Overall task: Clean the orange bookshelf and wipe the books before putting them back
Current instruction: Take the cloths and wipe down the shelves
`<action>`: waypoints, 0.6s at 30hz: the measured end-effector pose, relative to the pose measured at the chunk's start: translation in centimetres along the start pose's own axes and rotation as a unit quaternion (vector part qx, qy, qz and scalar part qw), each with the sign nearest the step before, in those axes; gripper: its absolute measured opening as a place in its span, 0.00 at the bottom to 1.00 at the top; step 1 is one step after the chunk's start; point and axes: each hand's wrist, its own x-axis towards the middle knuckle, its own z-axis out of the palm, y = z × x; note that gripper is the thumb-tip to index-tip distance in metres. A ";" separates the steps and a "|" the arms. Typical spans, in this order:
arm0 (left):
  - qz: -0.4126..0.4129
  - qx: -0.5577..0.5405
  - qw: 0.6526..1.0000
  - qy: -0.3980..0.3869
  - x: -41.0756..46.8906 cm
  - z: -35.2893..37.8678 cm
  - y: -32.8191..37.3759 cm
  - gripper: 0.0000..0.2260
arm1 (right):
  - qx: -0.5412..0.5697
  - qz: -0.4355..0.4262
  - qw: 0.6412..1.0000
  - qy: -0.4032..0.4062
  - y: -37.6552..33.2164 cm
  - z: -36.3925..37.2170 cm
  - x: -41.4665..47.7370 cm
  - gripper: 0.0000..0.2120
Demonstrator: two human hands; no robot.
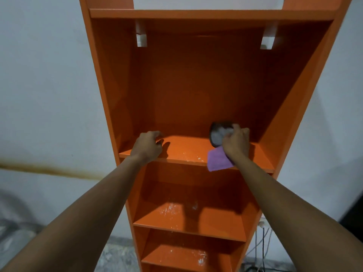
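Bookshelf: we are looking down into a tall orange bookshelf (188, 85) that is standing against a white wall (49, 95) and filling the middle of the view.
Upper shelf board: both arms are reaching to the upper shelf board (186, 150), where both hands are resting.
Left hand: the left hand (148, 147) is sitting near the left end of this board, its fingers loosely bent and the tips touching the wood; we are seeing nothing in it.
Right hand: the right hand (236, 143) is gripping a purple cloth (218, 160), with its fingers curled round the cloth.
Cloth: the loose end is hanging below the hand and lapping over the board's front edge.
Bowl: a dark round bowl (215, 132) holding something white is sitting at the back right of the same board, and the right fingers are touching its near side.
Dust: white specks (170, 211) are showing on the lower boards and near the front of the upper one.
Brackets: two white brackets (141, 39) are sitting high on the back panel.
Floor: grey floor (117, 256) and white cables (261, 242) are showing beside the base.
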 end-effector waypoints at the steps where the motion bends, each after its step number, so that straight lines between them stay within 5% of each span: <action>1: 0.000 -0.005 1.000 0.002 0.0 0.1 -0.3 0.16 | -0.082 0.002 0.996 -0.031 1.0 0.3 0.2 0.21; 6: 0.025 0.009 0.997 0.066 -0.4 1.2 -2.4 0.16 | -0.253 -0.020 0.958 -0.134 0.9 2.5 2.4 0.21; 13: 0.008 0.023 0.974 0.225 -0.9 2.8 -2.8 0.12 | -0.207 -0.094 0.950 -0.214 -2.6 7.2 4.5 0.21; 18: -0.038 0.013 0.966 0.255 -1.4 2.3 -3.5 0.15 | -0.176 -0.148 0.931 -0.282 -7.4 11.5 4.6 0.22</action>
